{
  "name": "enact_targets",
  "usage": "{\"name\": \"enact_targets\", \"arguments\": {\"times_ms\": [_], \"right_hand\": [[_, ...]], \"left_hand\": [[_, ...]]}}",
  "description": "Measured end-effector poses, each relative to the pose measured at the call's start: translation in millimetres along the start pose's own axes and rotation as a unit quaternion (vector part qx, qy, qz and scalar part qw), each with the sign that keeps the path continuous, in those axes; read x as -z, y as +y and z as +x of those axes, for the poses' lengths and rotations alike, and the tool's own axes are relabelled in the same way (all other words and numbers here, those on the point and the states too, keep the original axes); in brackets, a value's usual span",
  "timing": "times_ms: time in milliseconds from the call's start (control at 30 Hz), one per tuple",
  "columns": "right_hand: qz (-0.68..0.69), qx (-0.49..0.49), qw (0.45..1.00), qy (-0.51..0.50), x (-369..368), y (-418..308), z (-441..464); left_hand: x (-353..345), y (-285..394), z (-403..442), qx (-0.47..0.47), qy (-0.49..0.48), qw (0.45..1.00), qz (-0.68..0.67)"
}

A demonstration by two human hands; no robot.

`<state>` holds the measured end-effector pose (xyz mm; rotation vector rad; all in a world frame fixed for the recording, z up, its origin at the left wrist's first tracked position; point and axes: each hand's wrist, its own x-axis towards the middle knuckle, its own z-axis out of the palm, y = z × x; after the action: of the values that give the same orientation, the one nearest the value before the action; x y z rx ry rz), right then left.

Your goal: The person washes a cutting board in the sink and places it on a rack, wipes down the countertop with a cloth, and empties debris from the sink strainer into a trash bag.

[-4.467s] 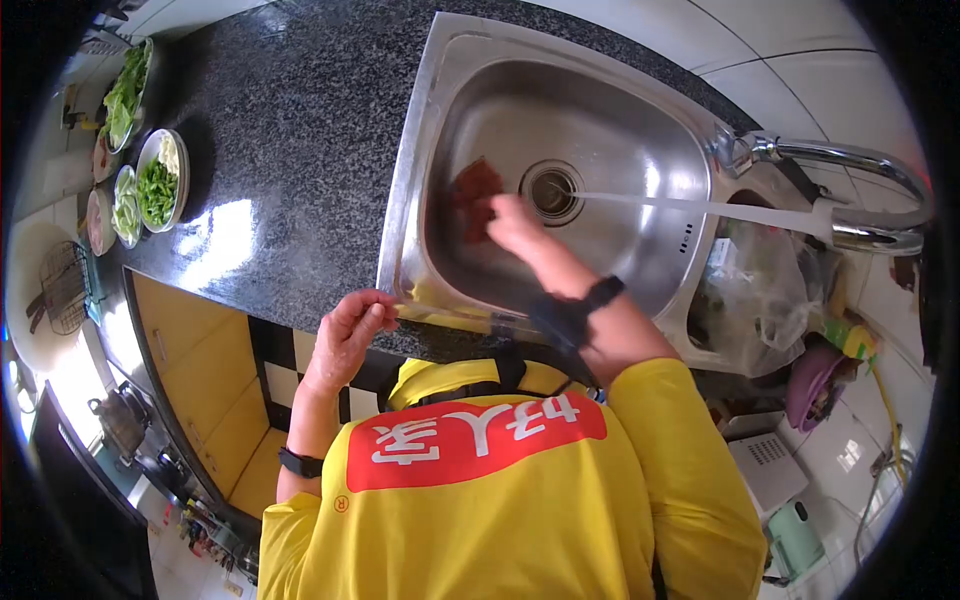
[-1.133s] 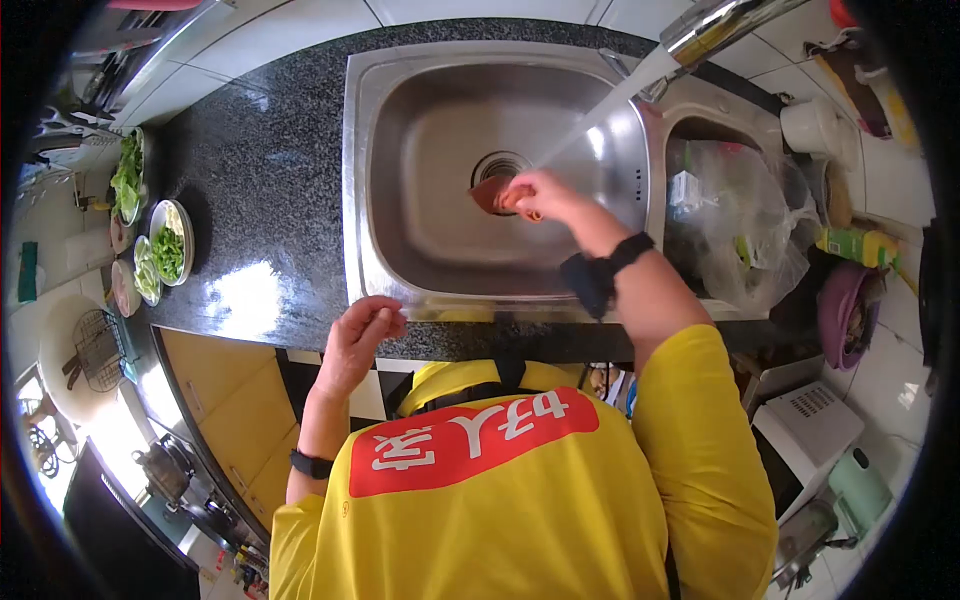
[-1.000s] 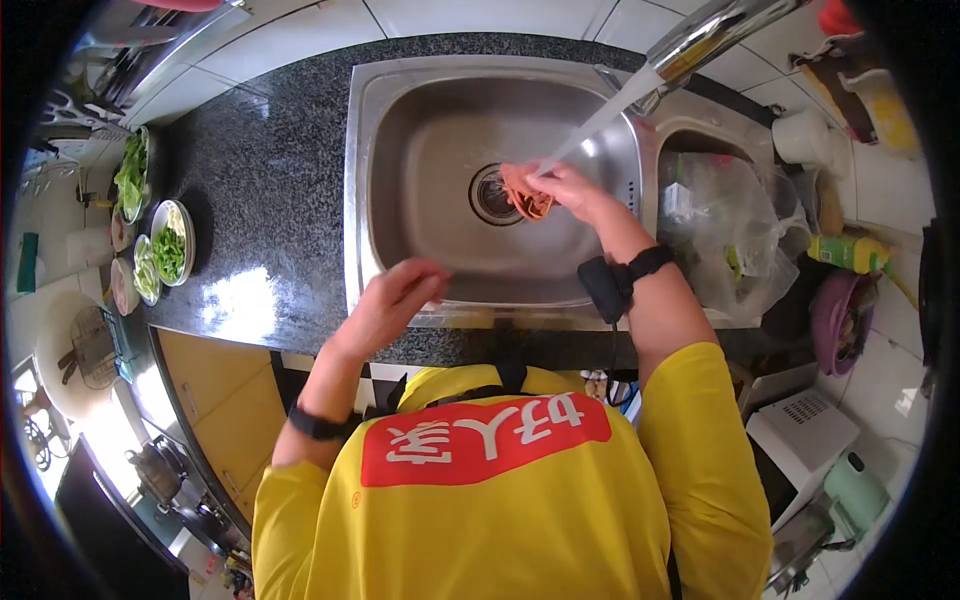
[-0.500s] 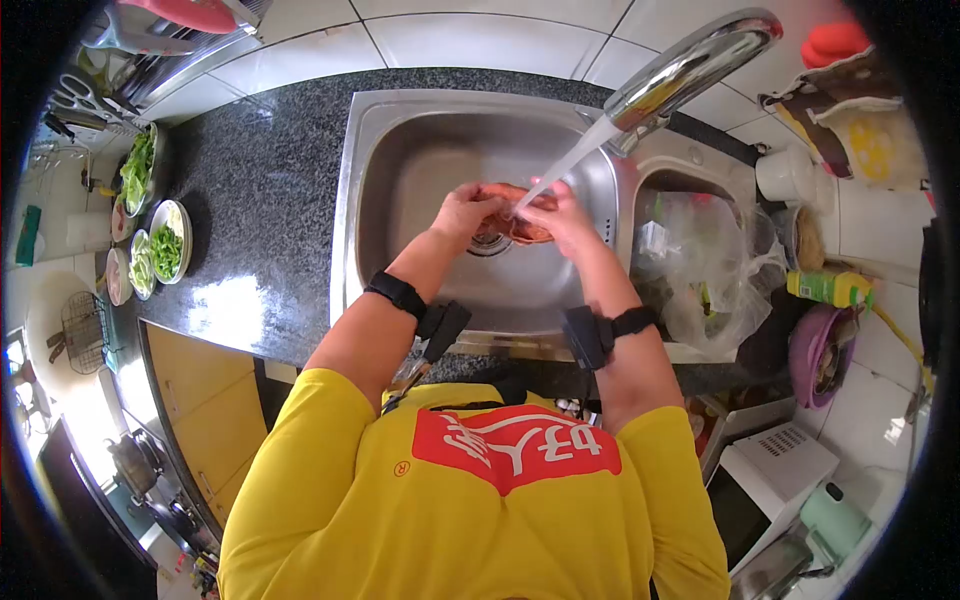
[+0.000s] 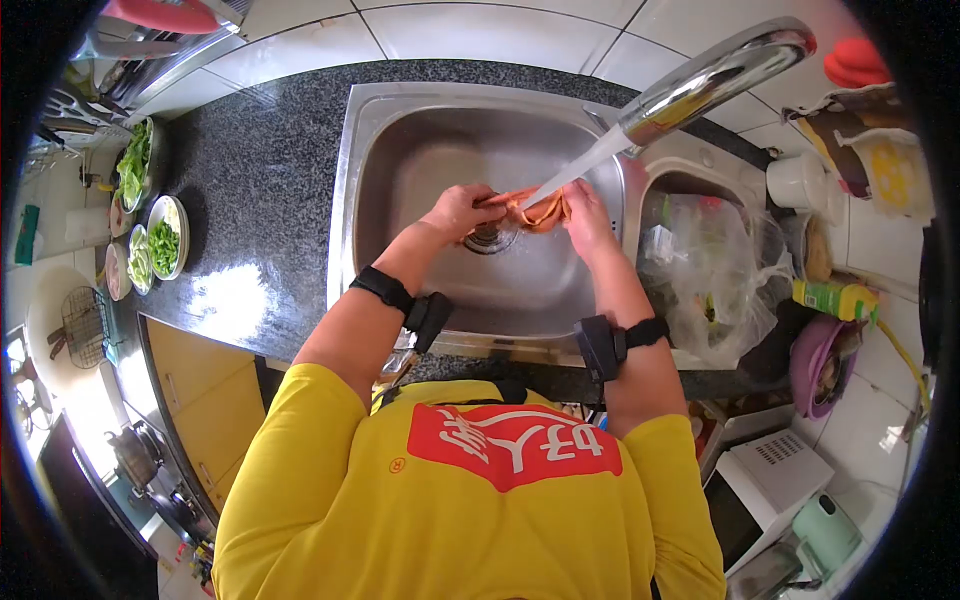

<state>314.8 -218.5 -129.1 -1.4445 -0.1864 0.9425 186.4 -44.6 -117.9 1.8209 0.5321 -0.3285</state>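
Greens (image 5: 133, 165) in a dish sit at my far left, with a plate (image 5: 184, 228) of chopped green vegetables just beside, both on the speckled black desk (image 5: 275, 170). Right of that bare stone comes the steel sink (image 5: 345, 190), where my left hand (image 5: 462, 212) grips the near-left end of a wet reddish-orange cloth (image 5: 543, 214), fingers curled over it. Bunched up, the cloth stretches from hand to hand, its long axis running roughly crosswise, above and partly over the drain (image 5: 488, 241); it lies to the right of my left hand and to the left of my right, neither clearly nearer. Water (image 5: 585, 163) from the tap (image 5: 715, 85) slants down onto its middle, between my grips. My right hand (image 5: 590, 215) clasps the other end. Farther right, a clear plastic bag (image 5: 705, 270) fills the smaller basin (image 5: 690, 168).
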Motion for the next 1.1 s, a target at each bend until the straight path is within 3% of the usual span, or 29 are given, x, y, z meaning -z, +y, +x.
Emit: {"name": "enact_targets", "arguments": {"times_ms": [33,167,233,267,333,400,467,600,633,767,867,933,967,1033,1100], "right_hand": [[0.137,-0.038,0.99,0.015,-6.2,-5.6,-1.7],[0.046,-0.014,0.998,-0.033,-18.2,3.3,8.1],[0.018,-0.004,0.997,-0.076,-31.0,-8.4,-1.8],[0.014,-0.005,0.997,-0.079,-33.9,-5.9,-0.4],[-0.057,-0.011,0.998,-0.024,-40.3,-2.0,0.9],[-0.075,-0.02,0.996,-0.047,-41.3,-4.2,1.2],[-0.197,0.01,0.98,-0.006,-44.1,-8.7,1.2],[-0.32,0.096,0.942,-0.009,-38.0,-32.4,-7.9],[-0.337,0.092,0.937,-0.019,-35.2,-41.9,-12.5],[-0.307,0.057,0.948,-0.056,-26.1,-55.9,-24.9],[-0.236,0.097,0.966,-0.034,-22.3,-54.0,-28.2],[-0.246,0.136,0.959,-0.041,-18.1,-44.9,-22.0],[-0.245,0.136,0.959,-0.039,-16.0,-40.1,-17.8],[-0.177,0.162,0.97,-0.04,-17.4,-37.9,-15.1],[-0.115,0.119,0.984,-0.07,-20.1,-53.1,-26.5]], "left_hand": [[3.0,3.0,-0.3,0.078,-0.041,0.996,-0.008],[-10.7,-30.5,11.7,0.044,-0.024,0.992,-0.12],[-16.5,-26.6,10.6,-0.032,0.082,0.974,-0.21],[-19.0,-25.6,8.3,-0.032,0.085,0.973,-0.213],[-18.6,-9.9,-3.2,-0.143,0.141,0.978,0.054],[-24.7,-20.2,6.8,-0.181,0.118,0.976,0.002],[-15.8,10.3,-10.7,-0.067,-0.013,0.995,-0.068],[-1.7,6.5,-7.2,-0.05,0.042,0.997,0.047],[5.2,4.1,-9.1,-0.113,0.085,0.989,0.047],[26.8,0.4,-13.4,-0.128,0.083,0.988,-0.018],[34.9,22.7,-23.8,-0.078,0.074,0.994,-0.029],[30.0,37.5,-26.8,-0.174,0.107,0.978,-0.039],[27.0,41.0,-25.3,-0.175,0.105,0.978,-0.038],[21.6,47.0,-22.6,-0.258,0.096,0.961,-0.017],[24.0,55.0,-20.0,-0.314,0.096,0.944,0.032]]}}
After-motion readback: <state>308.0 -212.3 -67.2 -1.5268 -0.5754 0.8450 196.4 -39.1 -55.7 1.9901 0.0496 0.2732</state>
